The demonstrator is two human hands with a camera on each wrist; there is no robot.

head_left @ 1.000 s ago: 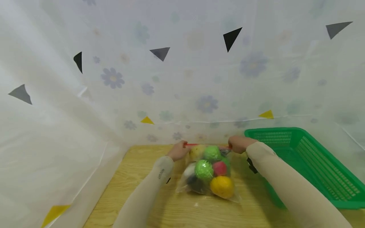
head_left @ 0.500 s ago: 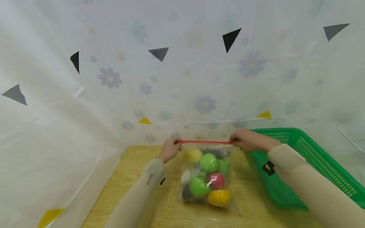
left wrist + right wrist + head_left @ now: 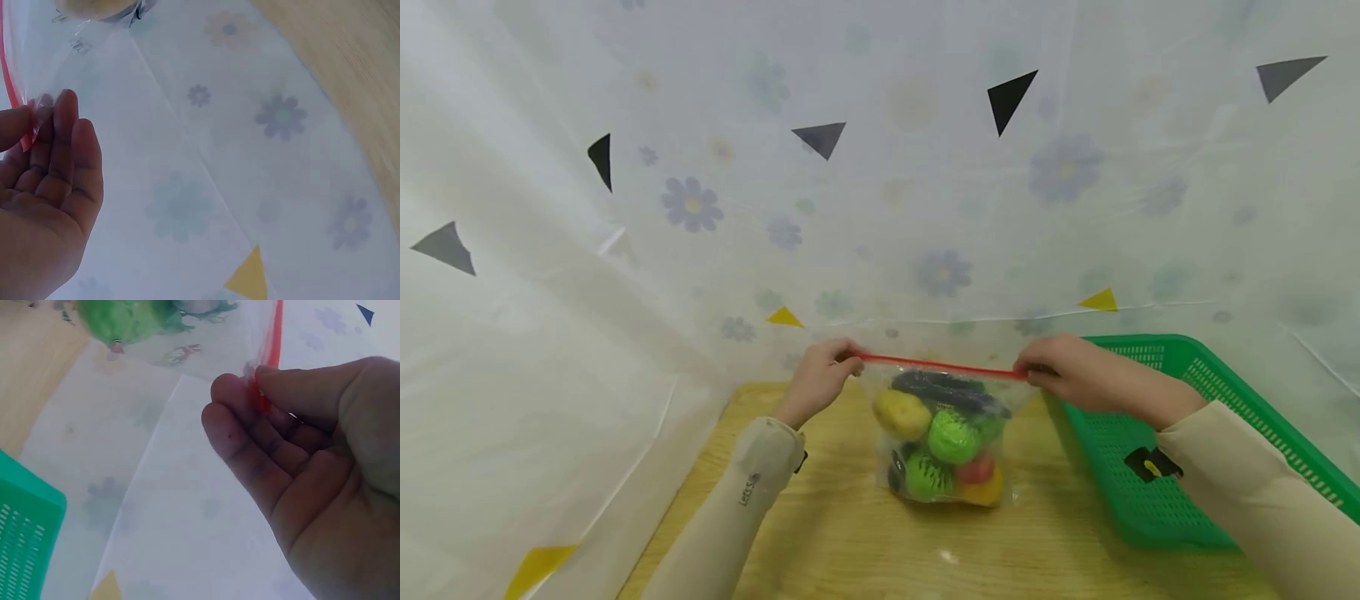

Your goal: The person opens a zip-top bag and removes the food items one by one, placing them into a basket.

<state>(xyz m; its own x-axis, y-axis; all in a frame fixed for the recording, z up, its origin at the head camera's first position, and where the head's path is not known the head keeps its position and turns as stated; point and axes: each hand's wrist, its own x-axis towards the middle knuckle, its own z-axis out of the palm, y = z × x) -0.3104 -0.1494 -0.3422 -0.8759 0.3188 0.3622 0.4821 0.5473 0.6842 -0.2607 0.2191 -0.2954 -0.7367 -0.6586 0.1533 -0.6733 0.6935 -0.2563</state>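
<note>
A clear zip bag (image 3: 880, 467) with a red zip strip hangs between both hands, its strip pulled taut. My left hand (image 3: 820, 377) pinches the strip's left end, thumb against fingers, as the left wrist view also shows. At the other end my right hand (image 3: 1078, 371) pinches the strip the same way. Inside the bag are a yellow potato-like item (image 3: 901, 415), a long dark item (image 3: 951, 390) like an eggplant, green balls (image 3: 953, 437), a red round item (image 3: 976, 468) and an orange-yellow one (image 3: 983, 490). Some contents are partly hidden behind others.
A green plastic basket (image 3: 1131, 500) stands at the right, partly behind the right forearm. Under the bag lies a wood-grain table (image 3: 865, 550). White flowered sheeting (image 3: 880, 208) with coloured triangles rises behind the table and at its left.
Both hands have lifted the bag by its strip and moved further apart. The strip is now stretched between them, and the contents have shifted, with the long dark item near the top.
</note>
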